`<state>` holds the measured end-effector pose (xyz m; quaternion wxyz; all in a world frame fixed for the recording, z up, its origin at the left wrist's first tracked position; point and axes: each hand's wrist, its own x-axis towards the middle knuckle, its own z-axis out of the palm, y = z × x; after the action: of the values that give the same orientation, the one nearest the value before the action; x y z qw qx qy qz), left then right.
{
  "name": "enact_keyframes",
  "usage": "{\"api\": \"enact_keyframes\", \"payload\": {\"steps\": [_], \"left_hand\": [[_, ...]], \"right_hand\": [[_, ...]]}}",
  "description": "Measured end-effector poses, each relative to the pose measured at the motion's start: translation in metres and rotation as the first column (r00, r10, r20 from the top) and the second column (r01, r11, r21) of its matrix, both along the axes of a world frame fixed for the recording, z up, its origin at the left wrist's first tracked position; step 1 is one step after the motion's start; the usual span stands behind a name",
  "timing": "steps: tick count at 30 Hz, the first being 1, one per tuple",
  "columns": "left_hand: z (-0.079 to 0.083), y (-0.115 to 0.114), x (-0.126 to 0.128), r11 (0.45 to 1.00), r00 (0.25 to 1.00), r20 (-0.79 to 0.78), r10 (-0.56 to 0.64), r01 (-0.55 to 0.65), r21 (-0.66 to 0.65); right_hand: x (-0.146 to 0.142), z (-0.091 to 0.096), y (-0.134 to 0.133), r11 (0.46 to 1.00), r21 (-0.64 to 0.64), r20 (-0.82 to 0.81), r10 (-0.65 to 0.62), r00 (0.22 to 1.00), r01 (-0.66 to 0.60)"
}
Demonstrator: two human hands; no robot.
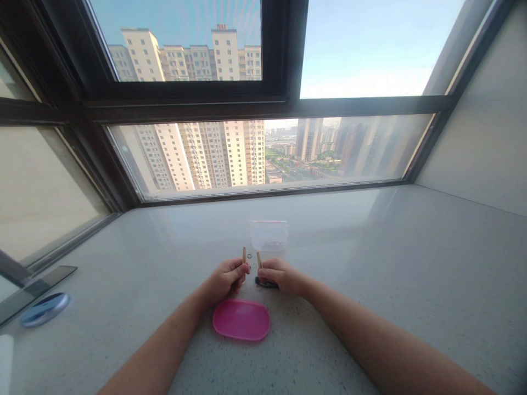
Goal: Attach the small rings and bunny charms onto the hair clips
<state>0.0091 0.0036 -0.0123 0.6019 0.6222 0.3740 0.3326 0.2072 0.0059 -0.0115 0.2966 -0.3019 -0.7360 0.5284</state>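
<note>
My left hand point(224, 280) is closed around a small wooden stick point(244, 254) that pokes up above the fist. My right hand point(279, 274) is closed around a second wooden stick point(259, 259), upright too, and rests over a small dark object point(265, 284) on the sill. The two fists sit side by side, nearly touching. A pink oval lid point(241, 320) lies flat just in front of them. A clear plastic container point(269, 237) stands right behind the hands. A tiny dark ring point(249, 256) lies next to the left stick.
The speckled white window sill point(391, 263) stretches wide to both sides. A round blue-grey disc point(45, 309) and a dark flat strip point(37, 285) lie at the far left. Dark window frames point(263, 104) and glass close off the back; a wall rises at the right.
</note>
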Motion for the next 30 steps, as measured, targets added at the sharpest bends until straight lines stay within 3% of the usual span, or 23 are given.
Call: {"api": "enact_keyframes", "payload": {"steps": [30], "left_hand": [[-0.0002, 0.0008, -0.0007, 1.000, 1.000, -0.008, -0.016, 0.017, 0.009]], "right_hand": [[-0.0005, -0.0046, 0.0022, 0.997, 0.073, 0.080, -0.035, 0.996, 0.029]]}}
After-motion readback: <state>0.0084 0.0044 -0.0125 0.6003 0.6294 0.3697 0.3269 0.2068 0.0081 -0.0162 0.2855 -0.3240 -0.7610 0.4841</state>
